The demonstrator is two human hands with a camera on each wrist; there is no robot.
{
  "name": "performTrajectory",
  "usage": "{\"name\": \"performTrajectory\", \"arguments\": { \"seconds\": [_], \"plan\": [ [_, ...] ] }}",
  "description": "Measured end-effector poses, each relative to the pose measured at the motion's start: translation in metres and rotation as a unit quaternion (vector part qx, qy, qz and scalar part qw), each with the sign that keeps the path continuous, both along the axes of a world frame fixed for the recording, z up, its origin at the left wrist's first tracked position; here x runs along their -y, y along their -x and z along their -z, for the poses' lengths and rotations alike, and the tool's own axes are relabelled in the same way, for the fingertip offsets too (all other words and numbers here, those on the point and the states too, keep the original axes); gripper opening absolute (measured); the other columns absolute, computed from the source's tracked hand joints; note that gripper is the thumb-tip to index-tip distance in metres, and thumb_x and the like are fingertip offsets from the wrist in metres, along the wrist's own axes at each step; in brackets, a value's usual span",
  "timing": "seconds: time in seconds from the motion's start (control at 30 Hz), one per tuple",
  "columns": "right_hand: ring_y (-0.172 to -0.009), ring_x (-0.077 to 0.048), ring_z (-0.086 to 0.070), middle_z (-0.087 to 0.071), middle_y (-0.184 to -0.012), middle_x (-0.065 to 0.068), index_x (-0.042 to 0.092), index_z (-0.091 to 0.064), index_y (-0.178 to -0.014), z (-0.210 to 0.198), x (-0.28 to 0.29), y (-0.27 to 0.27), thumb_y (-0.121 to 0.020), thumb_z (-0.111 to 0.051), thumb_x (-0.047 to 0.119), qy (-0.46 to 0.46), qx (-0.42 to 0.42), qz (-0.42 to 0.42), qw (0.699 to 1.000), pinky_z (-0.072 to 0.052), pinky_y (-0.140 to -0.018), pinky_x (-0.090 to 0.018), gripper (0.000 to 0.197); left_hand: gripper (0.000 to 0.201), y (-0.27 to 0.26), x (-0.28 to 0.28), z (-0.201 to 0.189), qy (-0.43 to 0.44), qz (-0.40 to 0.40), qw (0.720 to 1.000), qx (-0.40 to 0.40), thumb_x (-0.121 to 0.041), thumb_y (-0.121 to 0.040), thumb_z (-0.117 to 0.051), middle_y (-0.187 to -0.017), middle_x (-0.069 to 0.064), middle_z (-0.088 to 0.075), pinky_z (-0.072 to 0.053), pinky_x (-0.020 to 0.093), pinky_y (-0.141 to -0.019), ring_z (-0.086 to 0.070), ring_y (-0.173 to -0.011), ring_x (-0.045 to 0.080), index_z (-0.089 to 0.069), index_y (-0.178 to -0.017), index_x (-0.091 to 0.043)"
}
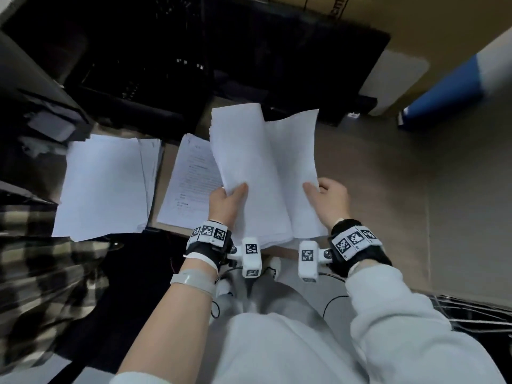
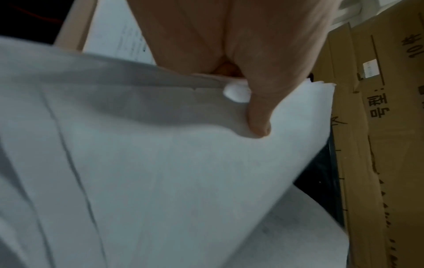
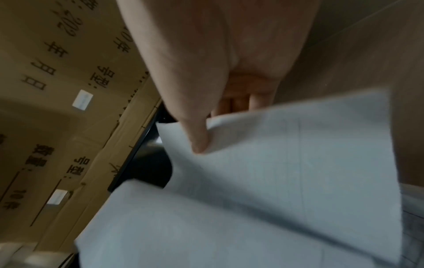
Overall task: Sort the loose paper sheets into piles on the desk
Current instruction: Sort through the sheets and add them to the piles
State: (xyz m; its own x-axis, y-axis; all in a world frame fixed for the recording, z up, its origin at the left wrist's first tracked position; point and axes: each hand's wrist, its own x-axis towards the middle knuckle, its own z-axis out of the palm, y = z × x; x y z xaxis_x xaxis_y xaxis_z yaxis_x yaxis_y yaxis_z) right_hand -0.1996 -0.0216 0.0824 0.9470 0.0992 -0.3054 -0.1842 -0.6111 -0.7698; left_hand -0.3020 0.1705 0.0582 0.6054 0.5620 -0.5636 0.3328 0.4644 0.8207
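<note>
1. The stack of sheets (image 1: pixel 249 173) you hold is thick, white and blank on its upper face, and it sits at the centre of the head view, raised above the desk (image 1: pixel 374 167).
2. One top sheet (image 1: pixel 297 167) is peeled away toward the right of the frame; it curves upward and shows faint ruled lines in the right wrist view.
3. Your left hand (image 1: pixel 225 202) grips the stack at its lower left edge, thumb (image 2: pixel 258 116) pressed on top and the other fingers hidden beneath.
4. Your right hand (image 1: pixel 331 200) pinches the lower right edge of the lifted sheet, thumb (image 3: pixel 197 134) above and fingers curled below.
5. The stack lies between your two hands, its near edge just above both wrists.
6. A printed pile (image 1: pixel 188 184) lies flat on the desk left of your left hand, partly covered by the held stack.
7. A blank pile (image 1: pixel 102 187) sits further toward the left of the frame, slightly fanned.
8. Cardboard boxes (image 2: pixel 376 127) with printed characters stand at the right edge of the left wrist view.
</note>
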Motion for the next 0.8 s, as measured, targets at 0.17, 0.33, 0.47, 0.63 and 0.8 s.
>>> {"name": "performTrajectory", "arguments": {
  "seconds": [0.17, 0.33, 0.47, 0.63, 0.8],
  "plan": [
    [-0.076, -0.001, -0.065, -0.067, -0.092, 0.006, 0.009, -0.056, -0.113, -0.016, -0.021, 0.021, -0.099, -0.059, 0.014, -0.116, -0.06, -0.075, 0.989, -0.05, -0.064, -0.01, 0.016, 0.006, -0.005, 0.018, -0.014, 0.049, 0.034, 0.997, 0.048, -0.01, -0.086, -0.073, -0.087, 0.012, -0.075, -0.057, 0.04, -0.083, -0.07, -0.08, 0.025, -0.072, -0.089, -0.005],
    [-0.095, -0.016, -0.065, -0.067, -0.108, -0.003, 0.009, -0.054, -0.117, -0.024, -0.011, 0.009, -0.099, -0.058, 0.019, -0.122, -0.036, -0.123, 0.984, -0.052, -0.082, -0.026, 0.021, 0.038, -0.012, 0.036, -0.029, 0.12, 0.056, 0.987, 0.091, -0.014, -0.087, -0.073, -0.114, 0.017, -0.072, -0.057, 0.044, -0.091, -0.07, -0.104, 0.032, -0.063, -0.121, 0.001],
    [-0.1, -0.019, -0.063, -0.065, -0.112, -0.005, 0.008, -0.053, -0.119, -0.025, 0.0, -0.011, -0.101, -0.056, 0.021, -0.113, -0.054, -0.167, 0.978, -0.051, -0.086, -0.032, 0.023, 0.041, -0.023, 0.061, -0.03, 0.084, 0.013, 0.994, 0.061, -0.008, -0.082, -0.077, -0.112, 0.015, -0.073, -0.057, 0.043, -0.09, -0.071, -0.103, 0.031, -0.064, -0.12, 0.0],
    [-0.093, -0.03, -0.062, -0.063, -0.095, 0.0, 0.014, -0.057, -0.104, -0.003, 0.043, -0.038, -0.094, -0.06, 0.022, -0.029, 0.01, -0.033, 0.999, -0.048, -0.08, -0.036, 0.014, 0.023, -0.025, 0.078, -0.017, -0.023, -0.082, 0.996, -0.033, -0.01, -0.08, -0.08, -0.094, 0.014, -0.075, -0.058, 0.049, -0.087, -0.072, -0.085, 0.029, -0.072, -0.098, 0.001],
    [-0.087, -0.027, -0.06, -0.062, -0.092, 0.002, 0.021, -0.058, -0.087, -0.009, 0.07, -0.061, -0.081, -0.06, 0.027, 0.036, 0.082, 0.089, 0.992, -0.042, -0.069, -0.031, 0.009, 0.015, -0.018, 0.073, -0.005, -0.072, -0.114, 0.988, -0.08, -0.017, -0.084, -0.077, -0.087, 0.009, -0.072, -0.058, 0.041, -0.083, -0.07, -0.089, 0.031, -0.069, -0.091, -0.006]
  ]
}}
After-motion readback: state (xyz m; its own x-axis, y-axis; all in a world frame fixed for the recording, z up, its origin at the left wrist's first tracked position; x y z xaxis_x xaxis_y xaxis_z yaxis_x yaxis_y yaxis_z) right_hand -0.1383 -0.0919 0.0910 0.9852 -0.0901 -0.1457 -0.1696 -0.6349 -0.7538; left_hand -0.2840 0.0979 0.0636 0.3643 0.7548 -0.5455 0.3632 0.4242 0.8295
